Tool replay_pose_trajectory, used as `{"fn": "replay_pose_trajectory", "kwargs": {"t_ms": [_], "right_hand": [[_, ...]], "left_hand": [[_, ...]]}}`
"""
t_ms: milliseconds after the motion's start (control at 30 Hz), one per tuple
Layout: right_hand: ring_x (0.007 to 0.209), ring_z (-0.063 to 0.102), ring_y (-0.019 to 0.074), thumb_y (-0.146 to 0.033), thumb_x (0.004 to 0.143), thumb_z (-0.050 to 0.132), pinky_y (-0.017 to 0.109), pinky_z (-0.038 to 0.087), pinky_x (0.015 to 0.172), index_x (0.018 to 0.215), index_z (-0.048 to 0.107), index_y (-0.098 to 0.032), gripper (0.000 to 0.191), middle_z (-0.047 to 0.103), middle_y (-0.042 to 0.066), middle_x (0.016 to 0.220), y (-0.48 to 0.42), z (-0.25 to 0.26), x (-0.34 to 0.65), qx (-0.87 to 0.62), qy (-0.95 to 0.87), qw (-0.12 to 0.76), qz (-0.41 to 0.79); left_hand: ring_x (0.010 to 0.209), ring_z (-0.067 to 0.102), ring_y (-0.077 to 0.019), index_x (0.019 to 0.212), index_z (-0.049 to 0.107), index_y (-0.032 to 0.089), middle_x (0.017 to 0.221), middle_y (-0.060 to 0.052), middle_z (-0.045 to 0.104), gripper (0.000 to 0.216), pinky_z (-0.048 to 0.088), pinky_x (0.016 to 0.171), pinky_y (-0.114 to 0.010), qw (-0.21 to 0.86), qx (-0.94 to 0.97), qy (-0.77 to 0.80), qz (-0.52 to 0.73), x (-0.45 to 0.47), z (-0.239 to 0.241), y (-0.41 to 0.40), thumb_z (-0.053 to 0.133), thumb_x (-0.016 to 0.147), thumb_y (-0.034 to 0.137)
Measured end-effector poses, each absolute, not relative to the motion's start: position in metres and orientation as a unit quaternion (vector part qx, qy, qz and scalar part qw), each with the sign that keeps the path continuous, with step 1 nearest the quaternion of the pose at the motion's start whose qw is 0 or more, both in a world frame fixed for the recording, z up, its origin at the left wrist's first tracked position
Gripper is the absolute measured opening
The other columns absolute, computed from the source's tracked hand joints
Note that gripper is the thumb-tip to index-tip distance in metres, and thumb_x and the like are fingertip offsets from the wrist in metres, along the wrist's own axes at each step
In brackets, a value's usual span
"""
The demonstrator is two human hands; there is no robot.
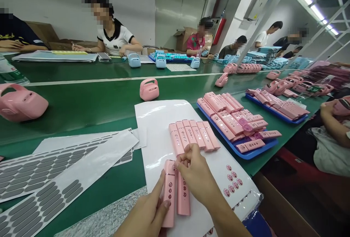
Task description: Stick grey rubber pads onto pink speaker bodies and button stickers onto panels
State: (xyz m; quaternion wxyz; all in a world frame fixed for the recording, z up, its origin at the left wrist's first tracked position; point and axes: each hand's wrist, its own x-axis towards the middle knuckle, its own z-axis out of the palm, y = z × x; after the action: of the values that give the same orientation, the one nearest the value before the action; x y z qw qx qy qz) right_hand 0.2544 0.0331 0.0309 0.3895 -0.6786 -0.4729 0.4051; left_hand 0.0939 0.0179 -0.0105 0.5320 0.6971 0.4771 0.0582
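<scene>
My left hand (146, 209) steadies a long pink plastic button panel (169, 193) between thumb and forefinger, low in the middle of the view. Over that panel's upper end, my right hand (197, 175) is closed in a pinch on a small round sticker (174, 167), which is partly hidden by the fingertips. A second pink panel (183, 197) lies alongside, under the right hand. Just beyond, several more panels (193, 135) stand in a row on a white sheet (155, 135). Round printed stickers (233, 181) are grouped on backing to the right.
A blue tray (246, 155) heaped with pink panels is at the right, another tray (295, 120) behind it. Grey oval sticker sheets (41, 208) spread left. Pink handled housings (149, 89) sit on the green belt (109, 98). Co-workers sit opposite and at the right.
</scene>
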Motion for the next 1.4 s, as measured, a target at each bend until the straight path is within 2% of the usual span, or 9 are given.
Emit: {"fn": "replay_pose_trajectory", "kwargs": {"t_ms": [233,400,600,733,900,1033,1400], "right_hand": [[0.066,0.057,0.0162,-0.014,0.079,0.049,0.029,0.046,0.059,0.094,0.035,-0.024,0.022,0.059,-0.003,0.076,0.039,0.024,0.244,-0.695,-0.470,0.378,0.391],[0.068,0.058,0.0168,-0.015,0.081,0.048,0.030,0.047,0.061,0.095,0.035,-0.023,0.021,0.059,-0.002,0.077,0.039,0.024,0.242,-0.700,-0.470,0.381,0.380],[0.069,0.059,0.0174,-0.016,0.080,0.049,0.031,0.047,0.061,0.094,0.034,-0.024,0.022,0.060,-0.002,0.079,0.037,0.020,0.243,-0.717,-0.458,0.371,0.371],[0.070,0.059,0.0177,-0.019,0.081,0.050,0.032,0.047,0.061,0.093,0.034,-0.024,0.021,0.060,-0.002,0.080,0.036,0.018,0.241,-0.722,-0.454,0.373,0.366],[0.070,0.058,0.0170,-0.018,0.081,0.048,0.031,0.046,0.061,0.089,0.033,-0.024,0.019,0.059,-0.003,0.077,0.035,0.018,0.239,-0.721,-0.466,0.370,0.356],[0.072,0.057,0.0191,-0.017,0.080,0.049,0.033,0.046,0.061,0.088,0.033,-0.024,0.018,0.059,-0.001,0.078,0.035,0.017,0.239,-0.726,-0.480,0.359,0.338],[0.073,0.056,0.0203,-0.015,0.080,0.050,0.033,0.045,0.061,0.086,0.034,-0.024,0.019,0.057,-0.001,0.077,0.037,0.016,0.240,-0.731,-0.501,0.347,0.306]], "left_hand": [[0.072,0.058,-0.0225,0.144,0.006,0.018,0.084,-0.009,0.059,0.064,0.043,0.072,-0.035,0.551,0.684,0.472,0.075,0.093,-0.017,0.016,0.023,0.088,0.044],[0.068,0.058,-0.0221,0.144,0.004,0.019,0.081,-0.008,0.060,0.065,0.044,0.068,-0.034,0.558,0.681,0.470,0.069,0.094,-0.018,0.016,0.022,0.088,0.046],[0.079,0.058,-0.0258,0.144,0.004,0.020,0.086,-0.010,0.060,0.065,0.043,0.069,-0.036,0.543,0.691,0.472,0.065,0.093,-0.019,0.016,0.022,0.088,0.046],[0.069,0.058,-0.0228,0.144,0.000,0.022,0.093,-0.012,0.061,0.064,0.043,0.068,-0.037,0.562,0.675,0.474,0.055,0.093,-0.016,0.015,0.021,0.088,0.046],[0.072,0.059,-0.0232,0.144,0.004,0.022,0.090,-0.011,0.061,0.063,0.044,0.069,-0.036,0.564,0.670,0.478,0.065,0.093,-0.015,0.014,0.023,0.089,0.046],[0.062,0.058,-0.0204,0.144,0.004,0.022,0.087,-0.010,0.062,0.064,0.044,0.064,-0.034,0.576,0.654,0.484,0.074,0.094,-0.017,0.013,0.024,0.088,0.047],[0.080,0.058,-0.0245,0.144,0.004,0.022,0.095,-0.011,0.061,0.064,0.044,0.071,-0.035,0.554,0.678,0.478,0.064,0.093,-0.015,0.015,0.024,0.089,0.045]]}}
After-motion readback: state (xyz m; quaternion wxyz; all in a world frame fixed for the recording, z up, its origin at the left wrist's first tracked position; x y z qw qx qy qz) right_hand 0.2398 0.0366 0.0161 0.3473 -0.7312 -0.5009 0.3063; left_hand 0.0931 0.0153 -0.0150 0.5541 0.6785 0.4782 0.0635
